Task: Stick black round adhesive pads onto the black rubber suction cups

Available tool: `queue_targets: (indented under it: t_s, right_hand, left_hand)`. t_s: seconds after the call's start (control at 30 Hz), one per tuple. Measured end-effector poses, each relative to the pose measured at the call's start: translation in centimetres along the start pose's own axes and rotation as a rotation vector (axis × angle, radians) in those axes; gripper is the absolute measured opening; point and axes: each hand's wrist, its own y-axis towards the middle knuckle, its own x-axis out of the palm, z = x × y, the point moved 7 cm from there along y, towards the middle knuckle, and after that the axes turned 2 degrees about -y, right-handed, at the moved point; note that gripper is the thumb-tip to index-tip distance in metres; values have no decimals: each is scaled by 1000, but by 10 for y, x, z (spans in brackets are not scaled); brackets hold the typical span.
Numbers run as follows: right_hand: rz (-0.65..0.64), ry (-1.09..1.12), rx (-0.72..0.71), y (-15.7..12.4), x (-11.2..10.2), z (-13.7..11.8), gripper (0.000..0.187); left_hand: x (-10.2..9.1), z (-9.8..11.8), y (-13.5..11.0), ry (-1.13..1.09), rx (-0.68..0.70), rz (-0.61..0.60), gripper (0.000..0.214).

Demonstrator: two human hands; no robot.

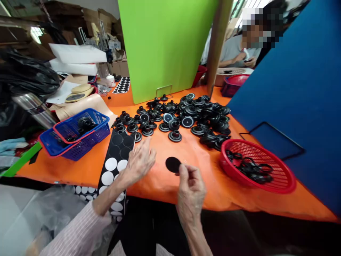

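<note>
Between the thumb and fingers of my right hand (pixel 191 186) is the edge of a round black sticker (pixel 173 165), held over the orange table. My left hand (pixel 140 160) reaches forward with its fingers stretched out and nothing visible in them. Under and beside it lies a black sticker sheet (pixel 117 147), with white circles on its lower part and round black stickers on the upper part. Just beyond my left fingertips stand several black round plastic parts with short stems (pixel 175 136). A few of them lie turned over, showing a pale ring on a flat face (pixel 187 121).
A red basket (pixel 291 181) with black rings stands at the right, before a blue panel (pixel 298 106). Blue baskets (pixel 82 149) holding black parts are at the left. A green panel (pixel 167 46) rises behind the heap. Another person (pixel 231 49) sits beyond the panels.
</note>
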Motion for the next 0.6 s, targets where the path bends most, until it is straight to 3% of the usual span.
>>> queue_targets:
  t_s: [0.07, 0.17, 0.3, 0.43, 0.6]
  right_hand:
    - [34, 51, 44, 11, -18, 3, 34]
    - [-102, 125, 163, 14, -35, 13, 36]
    - [-165, 24, 199, 4, -63, 24, 32]
    - [-229, -16, 214, -2, -72, 27, 34]
    - [-271, -23, 91, 0, -64, 6, 29]
  left_hand:
    - [24, 15, 37, -4, -28, -28, 31]
    - [65, 33, 85, -60, -24, -55, 33]
    - [98, 37, 110, -200, -72, -45, 34]
    - [93, 29, 95, -417, -217, -118, 19]
    - [75, 19, 29, -773, -397, -349, 14]
